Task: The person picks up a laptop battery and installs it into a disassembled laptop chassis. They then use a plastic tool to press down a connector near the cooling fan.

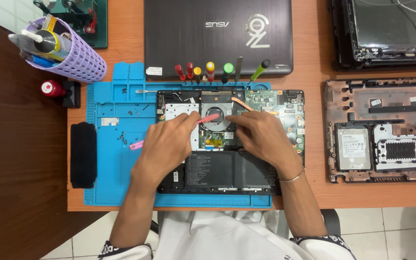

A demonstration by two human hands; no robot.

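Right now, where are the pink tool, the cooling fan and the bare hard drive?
pink tool [209, 118], head view: its tip over the fan.
cooling fan [216, 119], head view: the round housing.
hard drive [354, 149], head view: its label face.
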